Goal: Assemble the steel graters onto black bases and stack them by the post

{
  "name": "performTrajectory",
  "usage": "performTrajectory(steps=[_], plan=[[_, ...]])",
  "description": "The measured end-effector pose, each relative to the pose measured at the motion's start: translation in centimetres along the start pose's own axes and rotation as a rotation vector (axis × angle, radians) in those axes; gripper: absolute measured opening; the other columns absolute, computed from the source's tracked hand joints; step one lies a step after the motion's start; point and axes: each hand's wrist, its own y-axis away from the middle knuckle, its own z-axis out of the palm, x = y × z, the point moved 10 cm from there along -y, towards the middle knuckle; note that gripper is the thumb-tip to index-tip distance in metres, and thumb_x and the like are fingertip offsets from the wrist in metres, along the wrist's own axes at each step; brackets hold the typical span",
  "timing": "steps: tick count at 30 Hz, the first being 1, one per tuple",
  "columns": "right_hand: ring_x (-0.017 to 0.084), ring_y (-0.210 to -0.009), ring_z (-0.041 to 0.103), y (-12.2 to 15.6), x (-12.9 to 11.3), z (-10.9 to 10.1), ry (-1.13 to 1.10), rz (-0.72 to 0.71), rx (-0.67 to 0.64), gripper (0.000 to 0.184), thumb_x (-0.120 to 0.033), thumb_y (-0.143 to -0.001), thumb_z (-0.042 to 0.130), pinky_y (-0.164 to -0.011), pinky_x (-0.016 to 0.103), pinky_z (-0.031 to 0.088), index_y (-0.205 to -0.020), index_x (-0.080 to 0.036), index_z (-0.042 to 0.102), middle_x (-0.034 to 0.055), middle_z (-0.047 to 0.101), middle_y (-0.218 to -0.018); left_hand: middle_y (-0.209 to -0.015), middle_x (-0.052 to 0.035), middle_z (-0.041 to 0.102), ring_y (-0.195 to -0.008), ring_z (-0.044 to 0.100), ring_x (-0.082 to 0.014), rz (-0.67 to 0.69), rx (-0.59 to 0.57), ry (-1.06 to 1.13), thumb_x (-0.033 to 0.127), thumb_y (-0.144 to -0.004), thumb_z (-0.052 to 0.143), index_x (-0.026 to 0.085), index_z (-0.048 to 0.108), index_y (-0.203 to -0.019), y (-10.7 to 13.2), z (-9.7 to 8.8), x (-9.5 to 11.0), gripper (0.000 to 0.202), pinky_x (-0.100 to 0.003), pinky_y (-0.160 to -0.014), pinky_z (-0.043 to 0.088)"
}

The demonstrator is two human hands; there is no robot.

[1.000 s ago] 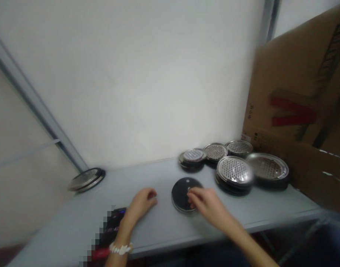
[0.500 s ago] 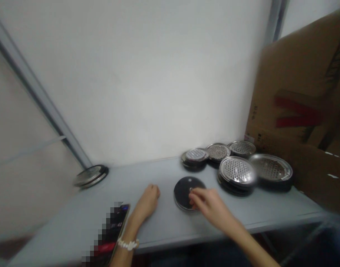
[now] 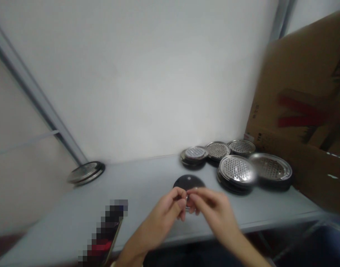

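The black round lid [image 3: 188,181] is lying flat on the grey table [image 3: 142,185], its near part hidden behind the hands. The left hand [image 3: 164,217] and the right hand [image 3: 211,209] are meeting over that near edge, both partly closed, with their fingertips [image 3: 196,190] pinching close together around a small metal glint [image 3: 187,198]. Whether they are holding a small part or the lid itself cannot be determined. Just beyond the lid, perforated steel discs are resting in several stacks [image 3: 236,170], with a cardboard sheet [image 3: 294,92] leaning behind them. A single steel-and-black disc [image 3: 85,173] is lying well apart at the far left corner of the table. Beside the left forearm, a pixelated phone [image 3: 105,230] is lying on the table.
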Motion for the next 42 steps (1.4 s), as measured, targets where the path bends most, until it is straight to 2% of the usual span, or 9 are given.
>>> performTrajectory(steps=[3,7,12,16,21,25,29,34,42], plan=[[0.017,-0.056,0.067,0.0,-0.1,-0.2,0.051,-0.016,-0.008,0.037,-0.052,-0.089,0.069,-0.051,0.025,0.053,-0.090,-0.017,0.080,0.0051,0.074,-0.066,-0.074,0.0008,0.055,-0.071,0.050,-0.0145,-0.014,-0.008,0.083,0.053,-0.096,0.052,0.019,0.056,-0.091,-0.3,0.1,-0.7,0.035,-0.026,-0.072,0.043],[0.017,-0.058,0.068,0.1,-0.5,-0.3,0.186,-0.089,-0.025,0.031,-0.046,-0.093,0.065,-0.055,0.025,0.054,-0.088,-0.019,0.080,0.0047,0.075,-0.068,-0.071,0.0013,0.055,-0.069,0.049,-0.0144,-0.046,0.046,0.108,0.056,-0.094,0.056,0.019,0.057,-0.090,-0.6,-0.4,-1.4,0.038,-0.026,-0.070,0.042],[0.015,-0.058,0.066,0.2,-0.7,-0.1,0.256,-0.126,-0.027,0.030,-0.041,-0.096,0.061,-0.055,0.022,0.051,-0.082,-0.019,0.076,0.0034,0.072,-0.067,-0.075,0.0010,0.058,-0.067,0.051,-0.0124,-0.008,0.052,0.126,0.056,-0.091,0.061,0.018,0.059,-0.088,-0.9,-0.1,-0.8,0.038,-0.024,-0.067,0.044],[0.014,-0.056,0.063,0.1,0.1,0.3,0.121,-0.009,-0.045,0.039,-0.047,-0.096,0.060,-0.052,0.020,0.048,-0.073,-0.018,0.069,0.0022,0.067,-0.062,-0.076,-0.0022,0.065,-0.073,0.059,-0.0151,0.040,0.089,0.092,0.049,-0.093,0.062,0.017,0.062,-0.085,-0.9,-0.3,-0.3,0.033,-0.026,-0.070,0.049],[0.012,-0.049,0.060,-0.1,1.4,0.9,-0.093,0.140,-0.102,0.047,-0.060,-0.089,0.065,-0.047,0.021,0.047,-0.068,-0.017,0.065,0.0007,0.062,-0.055,-0.078,-0.0049,0.071,-0.075,0.065,-0.0176,0.102,0.121,0.018,0.040,-0.094,0.063,0.015,0.070,-0.087,-0.7,-0.7,0.0,0.027,-0.030,-0.077,0.053],[0.012,-0.048,0.059,-0.2,1.4,1.2,-0.127,0.160,-0.156,0.046,-0.059,-0.089,0.066,-0.047,0.021,0.047,-0.068,-0.017,0.064,0.0002,0.062,-0.055,-0.078,-0.0045,0.074,-0.075,0.067,-0.0175,0.161,0.157,-0.033,0.031,-0.091,0.065,0.016,0.075,-0.090,-0.5,-1.1,0.7,0.018,-0.028,-0.076,0.054],[0.012,-0.047,0.060,-0.2,1.6,1.0,-0.126,0.169,-0.135,0.047,-0.058,-0.088,0.067,-0.046,0.021,0.047,-0.067,-0.017,0.065,0.0005,0.062,-0.055,-0.075,-0.0035,0.075,-0.072,0.068,-0.0167,0.240,0.273,-0.204,0.026,-0.087,0.067,0.018,0.077,-0.082,-0.1,-1.8,2.2,0.014,-0.025,-0.072,0.053],[0.011,-0.046,0.059,-0.2,2.3,1.0,-0.148,0.192,-0.117,0.048,-0.060,-0.086,0.069,-0.045,0.021,0.046,-0.068,-0.016,0.066,0.0009,0.063,-0.054,-0.069,-0.0030,0.074,-0.067,0.066,-0.0155,0.276,0.326,-0.322,0.022,-0.085,0.065,0.017,0.077,-0.076,0.2,-1.7,3.4,0.016,-0.023,-0.067,0.052],[0.012,-0.046,0.059,-0.1,2.4,0.9,-0.177,0.215,-0.115,0.047,-0.060,-0.084,0.071,-0.046,0.021,0.046,-0.068,-0.016,0.065,0.0012,0.063,-0.054,-0.072,-0.0018,0.076,-0.067,0.070,-0.0146,0.264,0.292,-0.263,0.018,-0.083,0.066,0.019,0.079,-0.078,-0.1,-2.0,2.4,0.013,-0.022,-0.069,0.054]])
